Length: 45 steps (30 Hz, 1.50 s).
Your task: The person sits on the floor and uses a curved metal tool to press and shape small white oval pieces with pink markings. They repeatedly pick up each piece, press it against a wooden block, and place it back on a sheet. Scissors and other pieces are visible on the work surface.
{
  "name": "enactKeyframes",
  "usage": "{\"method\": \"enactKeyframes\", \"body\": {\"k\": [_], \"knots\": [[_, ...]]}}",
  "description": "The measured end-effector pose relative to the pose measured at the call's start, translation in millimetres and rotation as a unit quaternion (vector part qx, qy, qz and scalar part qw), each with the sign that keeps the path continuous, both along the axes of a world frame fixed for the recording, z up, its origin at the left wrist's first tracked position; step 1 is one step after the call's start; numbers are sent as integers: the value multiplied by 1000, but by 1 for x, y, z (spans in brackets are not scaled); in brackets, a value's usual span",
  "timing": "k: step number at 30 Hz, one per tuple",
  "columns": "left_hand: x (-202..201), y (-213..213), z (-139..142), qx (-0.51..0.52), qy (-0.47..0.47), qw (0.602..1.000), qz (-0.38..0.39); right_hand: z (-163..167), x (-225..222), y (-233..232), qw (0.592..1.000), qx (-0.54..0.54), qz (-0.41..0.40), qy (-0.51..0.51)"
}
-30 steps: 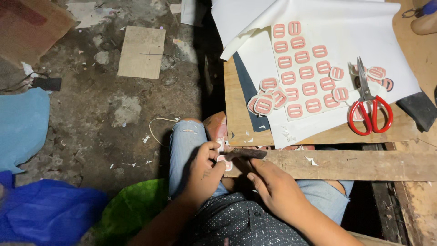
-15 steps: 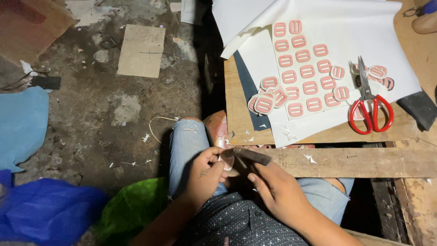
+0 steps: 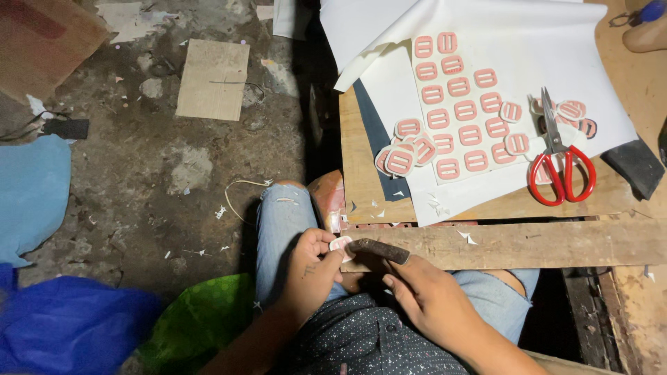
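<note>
**Small pink piece worked on at the edge of the worktop**

The left hand (image 3: 311, 267) is closed around a small pink piece (image 3: 340, 244), pinching it between thumb and fingertips just over the person's lap, close against the near edge of a rough wooden plank (image 3: 528, 243). The right hand (image 3: 431, 295) grips a dark, worn tool (image 3: 379, 251) whose tip meets the pink piece; the fingers are wrapped over the handle end, so both hands are grasping, neither one released. What kind of tool it is cannot be told from this view.

Beyond the plank, on the wooden worktop (image 3: 361, 173), lies a white sheet (image 3: 528, 55) carrying rows of pink buckle-shaped pieces (image 3: 462, 111) with two slots each. A small heap of cut-out pieces (image 3: 406, 149) overlaps at the sheet's left edge, partly over a dark sheet (image 3: 372, 125) that pokes out from under the white one. Red-handled scissors (image 3: 559, 156) lie on the white sheet to the right of the rows, blades pointing away from the person, with a few more loose pieces beside the blades.

The person sits in torn blue jeans (image 3: 281, 229) and a dark dotted shirt (image 3: 368, 340). On the dirty concrete floor (image 3: 139, 180) to the left lie a piece of cardboard (image 3: 212, 80), blue cloth (image 3: 31, 194) and a green bag (image 3: 201, 319).
</note>
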<state>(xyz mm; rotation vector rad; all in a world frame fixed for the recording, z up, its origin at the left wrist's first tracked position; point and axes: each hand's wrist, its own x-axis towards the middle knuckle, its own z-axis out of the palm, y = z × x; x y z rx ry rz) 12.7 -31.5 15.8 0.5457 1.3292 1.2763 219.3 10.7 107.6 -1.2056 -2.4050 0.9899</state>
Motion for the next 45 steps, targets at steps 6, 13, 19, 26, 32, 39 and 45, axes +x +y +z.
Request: {"method": "enactKeyframes", "body": {"k": [6,13,19,26,32,39,45], "knots": [[-8,3,18,-30,-5,999,31,14,21,15,992,81,-1,-91],[-4,3,44,261,207,942,31,9,25,13,977,200,-14,-80],[1,-6,45,313,428,848,-12,9,25,14,984,166,-21,-62],[14,2,60,376,395,824,-155,-9,19,4,938,-200,-156,235],[26,17,137,337,202,886,-247,-16,42,26,910,-195,-269,247],[31,10,215,473,-61,811,-339,-16,95,69,870,-153,-375,280],[33,13,222,506,-65,790,-341,-23,137,146,831,-61,-395,388]]}}
